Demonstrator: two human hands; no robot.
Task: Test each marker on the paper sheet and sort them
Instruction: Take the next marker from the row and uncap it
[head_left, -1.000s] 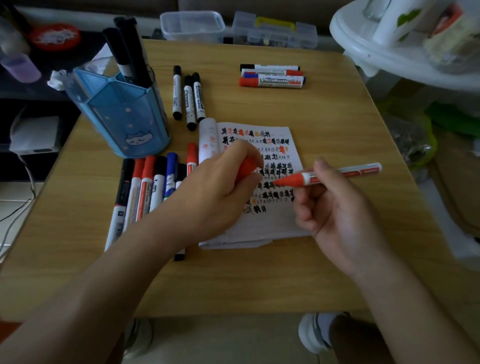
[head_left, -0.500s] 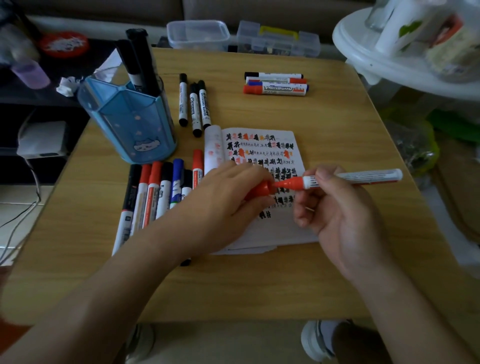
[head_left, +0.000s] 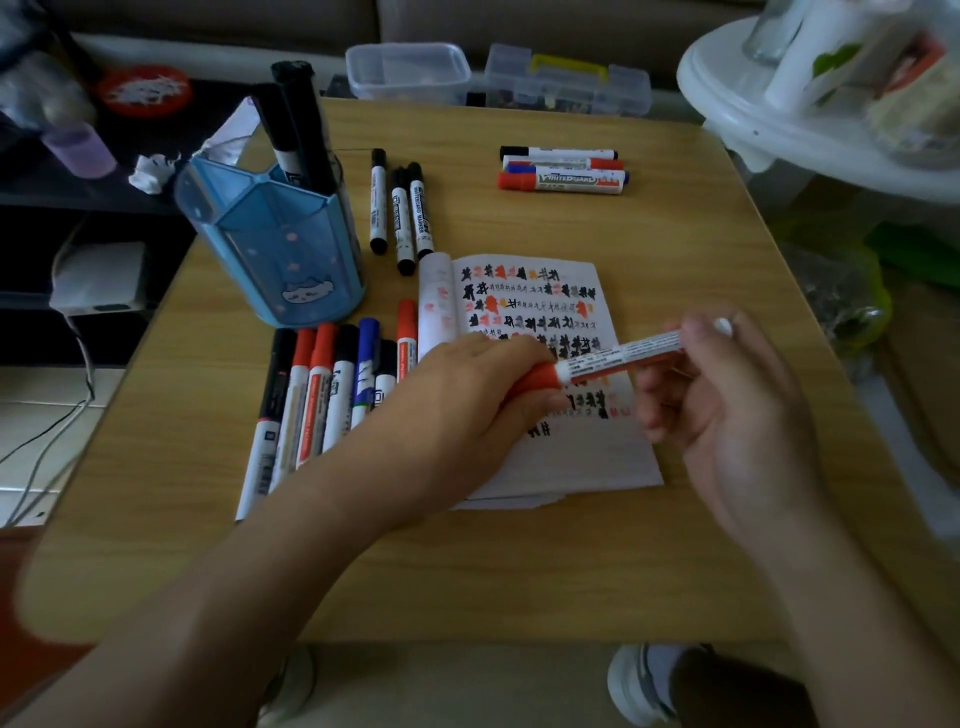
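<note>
Red marker (head_left: 618, 358) is up off the desk (head_left: 519, 571), held roughly level over the paper sheet (head_left: 587, 462) between both hands. The left hand (head_left: 457, 405) curls its fingers round the red cap (head_left: 535, 382) end, while the right hand (head_left: 727, 415) pinches the white barrel near its tail. The cap sits flush against the barrel. Over to the containers: a blue pen holder (head_left: 270, 249) stands near the desk's left edge, with two black markers (head_left: 298, 130) poking up from a rear compartment and leaning a touch. Past the far edge sit a clear plastic tub (head_left: 408, 70) and a clear organiser case (head_left: 569, 88) with a yellow handle, their contents too blurred to tell. On the wood, a row of markers (head_left: 322, 395) lies side by side just left of the sheet, partly under the left forearm. Three black-capped markers (head_left: 400, 208) lie just beyond the sheet's top left corner, and a small group of markers (head_left: 563, 169) lies well apart toward the far right. Bare wood runs along the near edge in front of the sheet, and a bare strip separates the sheet from the right edge. A white round table (head_left: 753, 130) crowds the far right corner.
</note>
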